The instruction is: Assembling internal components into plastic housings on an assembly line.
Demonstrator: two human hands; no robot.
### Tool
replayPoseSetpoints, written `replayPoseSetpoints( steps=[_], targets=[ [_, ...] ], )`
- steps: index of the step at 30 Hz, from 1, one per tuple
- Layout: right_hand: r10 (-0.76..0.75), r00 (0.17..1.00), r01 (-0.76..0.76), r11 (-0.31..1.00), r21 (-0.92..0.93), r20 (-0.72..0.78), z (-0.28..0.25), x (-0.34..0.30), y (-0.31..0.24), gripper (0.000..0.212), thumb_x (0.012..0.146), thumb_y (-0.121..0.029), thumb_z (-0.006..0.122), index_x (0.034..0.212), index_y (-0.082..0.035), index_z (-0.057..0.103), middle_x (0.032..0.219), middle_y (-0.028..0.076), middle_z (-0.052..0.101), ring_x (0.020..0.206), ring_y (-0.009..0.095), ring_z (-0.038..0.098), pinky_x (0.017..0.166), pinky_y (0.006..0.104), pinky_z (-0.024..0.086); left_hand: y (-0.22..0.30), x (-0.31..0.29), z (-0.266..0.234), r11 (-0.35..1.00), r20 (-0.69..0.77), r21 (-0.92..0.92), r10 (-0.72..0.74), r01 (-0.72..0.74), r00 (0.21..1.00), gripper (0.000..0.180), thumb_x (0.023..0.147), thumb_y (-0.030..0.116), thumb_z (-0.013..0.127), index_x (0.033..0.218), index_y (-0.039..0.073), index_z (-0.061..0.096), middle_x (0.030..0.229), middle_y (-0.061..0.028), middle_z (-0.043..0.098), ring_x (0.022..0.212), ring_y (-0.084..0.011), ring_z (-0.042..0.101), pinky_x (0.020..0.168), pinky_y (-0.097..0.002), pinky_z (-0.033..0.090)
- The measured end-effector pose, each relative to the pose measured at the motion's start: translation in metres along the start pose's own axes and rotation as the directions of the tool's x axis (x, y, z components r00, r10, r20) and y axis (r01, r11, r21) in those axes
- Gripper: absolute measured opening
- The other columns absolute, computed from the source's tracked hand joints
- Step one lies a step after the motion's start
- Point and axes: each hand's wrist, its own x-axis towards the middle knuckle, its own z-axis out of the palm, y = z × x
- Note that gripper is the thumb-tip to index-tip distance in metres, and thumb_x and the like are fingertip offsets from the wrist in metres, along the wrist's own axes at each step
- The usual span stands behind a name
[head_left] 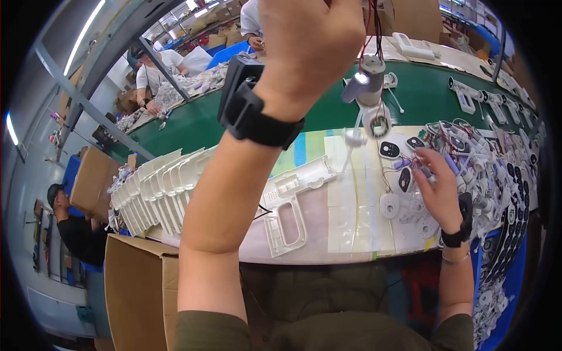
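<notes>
My left hand (316,55) is raised high at the top edge, and its fingers are hidden. Beside it, a grey cylinder (371,82) hangs below red and black wires (377,29), with a small lit lamp (355,88) on its side and a white round-ended part (376,121) beneath. My right hand (438,190) reaches over the right of the table, thumb and forefinger apart, at the edge of a heap of wired white and purple parts (462,146). White housings with black oval faces (389,150) lie near its fingertips. A white handled shell (287,225) lies mid-table.
White curved shells (158,193) stand in a row at the left. Behind the table runs a green belt (316,111) with white assembled devices (468,96) at its right. A cardboard box (134,292) stands at lower left, and a blue bin (515,304) at lower right. Other people work beyond.
</notes>
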Motion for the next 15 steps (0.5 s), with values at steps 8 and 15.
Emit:
replayPoseSetpoints(
  steps=[8, 15],
  targets=[
    [-0.032, 0.996, 0.086, 0.474, 0.877, -0.081, -0.006, 0.003, -0.111, 0.085, 0.063, -0.023, 0.082, 0.130, -0.001, 0.033, 0.123, 0.014, 0.041, 0.111, 0.025, 0.045, 0.095, 0.0361, 0.037, 0.051, -0.007, -0.020, 0.640, 0.209, -0.473, -0.586, 0.605, 0.783, 0.038, 0.083, -0.001, 0.058, 0.120, -0.002, 0.048, 0.102, -0.0091, 0.059, 0.085, -0.0146, 0.059, 0.074, -0.0245, 0.050],
    [0.154, 0.975, -0.194, 0.260, 0.946, 0.158, 0.023, 0.007, -0.137, 0.066, 0.070, -0.012, 0.074, 0.122, 0.000, 0.035, 0.105, 0.012, 0.048, 0.084, 0.018, 0.054, 0.074, 0.0301, 0.048, 0.062, -0.037, -0.049, 0.615, 0.267, -0.396, -0.633, 0.681, 0.727, 0.032, 0.081, -0.001, 0.060, 0.112, -0.005, 0.054, 0.097, -0.0084, 0.061, 0.084, -0.0131, 0.061, 0.068, -0.0253, 0.055]
  ],
)
